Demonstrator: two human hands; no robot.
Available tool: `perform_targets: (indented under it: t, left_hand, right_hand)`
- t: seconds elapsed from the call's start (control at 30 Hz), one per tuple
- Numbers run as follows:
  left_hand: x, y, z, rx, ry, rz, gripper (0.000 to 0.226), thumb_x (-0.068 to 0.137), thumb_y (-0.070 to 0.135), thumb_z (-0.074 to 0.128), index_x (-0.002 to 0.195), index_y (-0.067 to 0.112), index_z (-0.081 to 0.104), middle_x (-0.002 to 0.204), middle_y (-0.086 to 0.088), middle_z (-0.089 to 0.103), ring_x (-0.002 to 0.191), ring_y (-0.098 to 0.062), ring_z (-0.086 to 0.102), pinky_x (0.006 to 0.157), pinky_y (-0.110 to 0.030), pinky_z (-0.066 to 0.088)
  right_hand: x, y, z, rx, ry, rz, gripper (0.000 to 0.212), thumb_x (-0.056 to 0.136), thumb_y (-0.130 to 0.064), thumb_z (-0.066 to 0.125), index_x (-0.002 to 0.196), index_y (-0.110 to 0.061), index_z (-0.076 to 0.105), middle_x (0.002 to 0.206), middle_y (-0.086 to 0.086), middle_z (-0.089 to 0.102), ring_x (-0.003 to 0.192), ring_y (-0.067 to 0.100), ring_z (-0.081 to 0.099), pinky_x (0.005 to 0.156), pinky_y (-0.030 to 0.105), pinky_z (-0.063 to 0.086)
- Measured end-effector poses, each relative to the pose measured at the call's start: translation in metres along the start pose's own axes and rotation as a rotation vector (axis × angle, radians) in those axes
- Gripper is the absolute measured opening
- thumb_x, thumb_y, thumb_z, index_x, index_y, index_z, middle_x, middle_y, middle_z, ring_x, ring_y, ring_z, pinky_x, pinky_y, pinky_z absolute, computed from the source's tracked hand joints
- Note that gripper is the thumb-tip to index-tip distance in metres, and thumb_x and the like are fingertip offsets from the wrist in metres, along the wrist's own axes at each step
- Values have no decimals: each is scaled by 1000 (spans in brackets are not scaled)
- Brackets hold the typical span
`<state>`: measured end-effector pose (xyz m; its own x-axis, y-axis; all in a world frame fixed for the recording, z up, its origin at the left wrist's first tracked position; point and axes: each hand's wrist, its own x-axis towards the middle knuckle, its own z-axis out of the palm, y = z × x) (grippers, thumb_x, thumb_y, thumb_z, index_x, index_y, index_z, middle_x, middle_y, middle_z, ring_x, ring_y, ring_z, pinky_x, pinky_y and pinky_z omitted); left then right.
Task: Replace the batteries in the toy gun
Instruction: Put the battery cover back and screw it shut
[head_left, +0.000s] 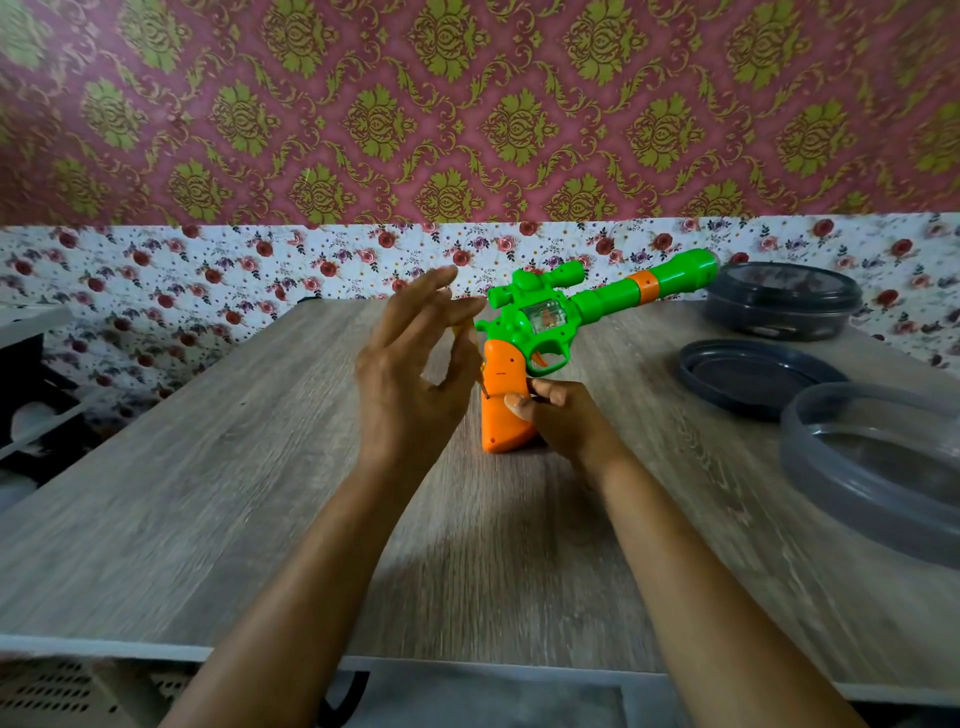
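A green toy gun (597, 299) with an orange grip (501, 415) stands upright, butt down, on the wooden table (208, 493); its barrel points up to the right. My right hand (563, 418) grips the orange handle from the right, thumb on its near face. My left hand (410, 374) is raised just left of the gun and pinches a small screwdriver (483, 385). The thin shaft touches the left side of the grip. The yellow handle is mostly hidden behind my fingers, whose upper fingers stick out straight.
At the right stand a dark round container (782, 299) with its lid on, a loose dark lid (753, 376) and a clear grey round tub (872, 467). A white shelf unit (31, 364) is at the left. Flowered wallpaper backs the table.
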<state>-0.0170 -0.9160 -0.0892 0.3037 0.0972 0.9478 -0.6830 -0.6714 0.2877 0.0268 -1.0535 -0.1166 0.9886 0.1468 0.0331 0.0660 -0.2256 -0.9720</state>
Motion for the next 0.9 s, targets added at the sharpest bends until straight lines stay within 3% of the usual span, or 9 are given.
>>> perform_targets:
  t: [0.07,0.13,0.3,0.43,0.6,0.67,0.77,0.9]
  left_hand:
    - [0,-2,0,12,18,-6,14,85,7,64,97,5,72,106,-5,56,99,5,52,81,-12,44]
    - [1,-3,0,20,29,-17,12,85,4,67,95,5,72,96,-8,57,89,2,51,73,-13,44]
    - [2,0,0,-6,16,-24,22,89,0,59,110,3,66,101,1,64,94,-3,59,82,-14,48]
    - [1,0,0,-4,-1,17,22,88,0,57,107,2,68,113,0,60,107,-10,59,87,-20,50]
    - [1,-1,0,18,15,-18,15,84,9,68,98,3,69,98,-11,56,88,-8,55,70,-21,48]
    - [2,-1,-1,1,21,-38,16,87,7,65,102,2,67,97,-10,59,83,-9,58,71,-16,49]
    - [2,0,-1,4,17,-40,23,89,-1,57,111,0,64,103,-6,65,91,-5,59,79,-9,47]
    - [1,-1,0,-15,-4,5,25,86,-4,54,107,1,67,112,-12,64,103,-14,61,82,-24,53]
  right_hand:
    - [0,1,1,-9,6,-6,36,89,-14,56,125,-7,56,120,14,61,111,28,57,97,51,46]
    - [1,1,1,-27,9,-13,35,89,-15,57,123,-8,58,121,16,61,111,29,58,98,50,46]
    - [1,0,0,-23,10,-4,37,90,-13,56,127,-7,55,123,16,60,113,28,57,100,44,45]
    - [2,1,0,-25,7,0,41,90,-15,56,129,-7,52,126,14,58,116,28,55,101,46,44]
    - [2,1,0,-21,8,0,41,89,-15,57,129,-7,53,126,15,58,116,28,55,101,47,44]
    - [2,1,0,-19,13,4,41,89,-14,57,129,-6,52,127,15,58,116,28,55,102,47,43]
    - [2,0,0,-21,18,4,41,90,-13,56,129,-5,52,126,16,58,115,27,55,102,46,43]
    - [2,1,-1,-19,15,3,41,90,-14,56,130,-6,52,127,15,57,113,26,55,101,47,44]
